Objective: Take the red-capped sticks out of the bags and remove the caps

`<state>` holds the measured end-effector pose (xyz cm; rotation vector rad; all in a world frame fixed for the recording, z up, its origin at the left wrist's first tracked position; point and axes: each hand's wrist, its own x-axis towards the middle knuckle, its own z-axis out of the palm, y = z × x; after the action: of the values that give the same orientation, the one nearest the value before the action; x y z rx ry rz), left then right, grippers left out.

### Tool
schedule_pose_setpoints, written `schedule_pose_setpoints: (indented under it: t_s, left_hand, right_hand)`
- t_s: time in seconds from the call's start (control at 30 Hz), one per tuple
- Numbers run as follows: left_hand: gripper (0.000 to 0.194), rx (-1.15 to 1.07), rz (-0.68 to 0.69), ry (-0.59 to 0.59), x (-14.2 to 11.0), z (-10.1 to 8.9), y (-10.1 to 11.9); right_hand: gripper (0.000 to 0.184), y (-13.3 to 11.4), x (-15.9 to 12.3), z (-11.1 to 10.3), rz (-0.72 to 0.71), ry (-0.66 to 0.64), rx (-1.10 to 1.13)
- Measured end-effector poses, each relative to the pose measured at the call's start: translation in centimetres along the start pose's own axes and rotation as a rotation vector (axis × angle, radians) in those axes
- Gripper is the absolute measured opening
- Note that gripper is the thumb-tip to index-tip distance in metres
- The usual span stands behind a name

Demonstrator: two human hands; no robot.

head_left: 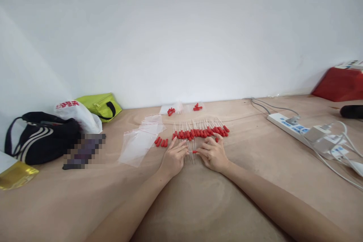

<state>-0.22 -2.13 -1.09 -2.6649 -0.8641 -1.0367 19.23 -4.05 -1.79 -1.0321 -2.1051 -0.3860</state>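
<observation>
While my left hand [176,155] pinches with closed fingers, as it seems, a clear pipette tube [190,152], my right hand [213,152] grips the red bulb [194,152] at its end, nearer than the capped pipettes [204,132]; I would push gently, keeping both aligned.

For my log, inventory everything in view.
Droppers: many, clear-red, centre
Tubes: several, clear, centre
Held dropper: one, clear-red, centre
Loose bulbs: about four, red, left of droppers
Bulb bags: two, clear, rear
Flat bags: several, clear, left
Striped bag: one, black, left
Plastic bag: one, white, left
Zipped bag: one, lime, left
Pixelated item: one, dark, left
Packet: one, gold, left
Power strip: one, white, right
Adapters: some, white, right
Cables: several, pale, right
Bulky object: one, red, right
Edge object: one, black, right
Table: one, brown, beneath
Wall: one, white, behind
Left hand: one, bare, centre
Right hand: one, bare, centre
</observation>
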Motion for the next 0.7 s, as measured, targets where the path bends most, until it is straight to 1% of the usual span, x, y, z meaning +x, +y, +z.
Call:
schedule_pose_setpoints:
  t_s: [0.27,0.4,0.53,0.6,0.7]
  left_hand:
    - [0.022,-0.019,0.016,-0.020,0.0,0.0,0.1]
    - [0.025,0.007,-0.018,0.001,-0.5,-0.3,-0.6]
    - [0.022,0.066,-0.146,0.071,-1.0,-0.7,-1.5]
    - [0.021,0.096,-0.253,0.095,-1.1,-0.9,-1.6]
    - [0.022,0.133,-0.426,0.097,-1.0,-1.4,-1.6]
  right_hand:
    - [0.015,-0.1,-0.2,-0.2,0.004,-0.028,0.010]
    - [0.016,0.5,-0.7,-1.1,0.040,0.009,0.011]
    - [0.018,1.8,-1.4,-2.4,0.173,0.090,-0.013]
    - [0.019,2.3,-1.6,-2.7,0.259,0.107,-0.031]
    - [0.022,2.9,-1.6,-2.6,0.403,0.099,-0.065]
